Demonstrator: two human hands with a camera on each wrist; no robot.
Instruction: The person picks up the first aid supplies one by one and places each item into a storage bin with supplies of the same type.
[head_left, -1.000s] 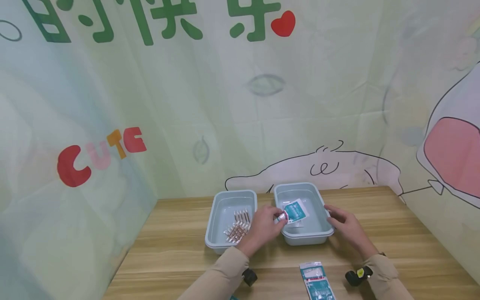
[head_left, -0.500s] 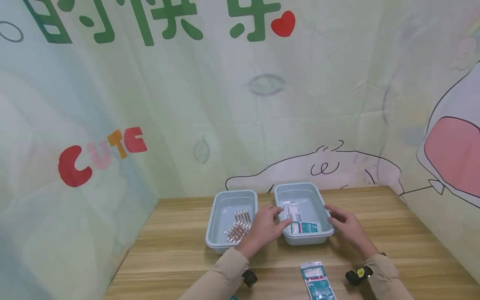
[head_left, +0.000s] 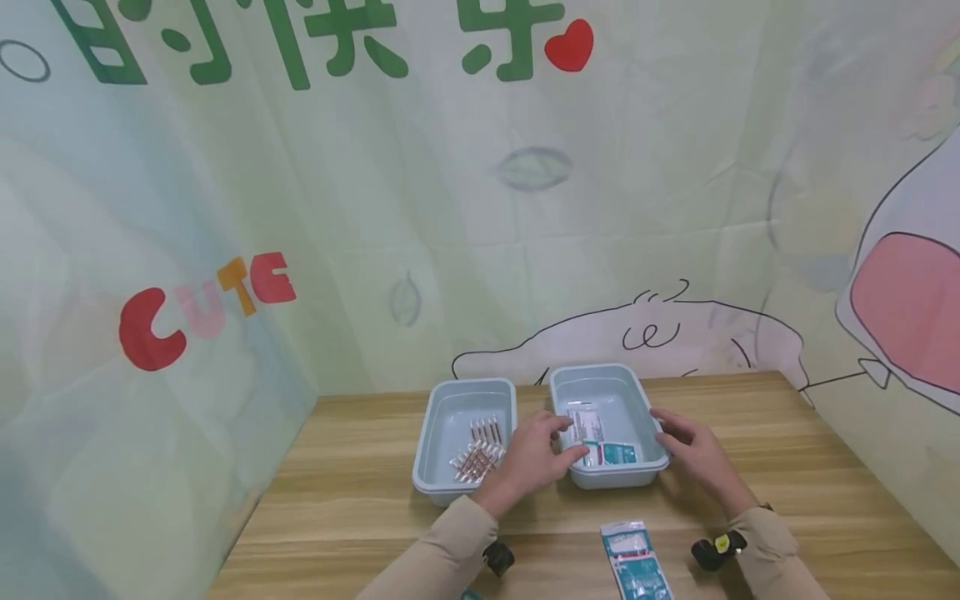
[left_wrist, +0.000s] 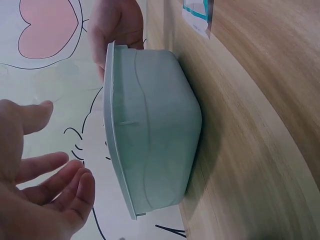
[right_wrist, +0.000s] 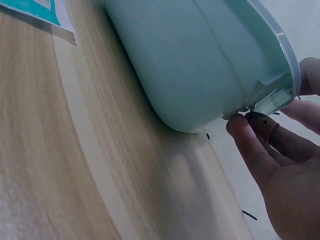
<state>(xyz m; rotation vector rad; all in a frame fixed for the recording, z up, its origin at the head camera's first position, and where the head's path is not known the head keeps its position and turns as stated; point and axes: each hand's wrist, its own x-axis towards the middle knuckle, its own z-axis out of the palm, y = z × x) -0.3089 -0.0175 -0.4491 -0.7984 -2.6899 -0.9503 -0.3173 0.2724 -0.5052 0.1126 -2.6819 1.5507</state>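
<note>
My left hand [head_left: 531,454] is held over the left rim of the right-hand light-blue plastic tub [head_left: 618,478], fingers loosely bent and spread, nothing in them. Its fingers stand apart from the tub wall [left_wrist: 160,125] in the left wrist view. My right hand [head_left: 697,454] holds the tub's right side, with fingers on both sides of the rim [right_wrist: 286,50]. Inside that tub, a teal-and-white packet [head_left: 618,454] lies at the near end. A mostly white packet [head_left: 585,423] lies beyond it, partly overlapped.
A second light-blue tub [head_left: 442,425] stands to the left, with several brown-stemmed cotton swabs [head_left: 478,460] in it. Another teal-and-white packet [head_left: 637,562] lies on the wooden table [head_left: 337,483] in front. A printed cloth backdrop [head_left: 420,250] rises behind the table.
My left hand has let go of the teal-and-white packet, which dropped flat into the right-hand tub. The right hand has stayed at the rim.
</note>
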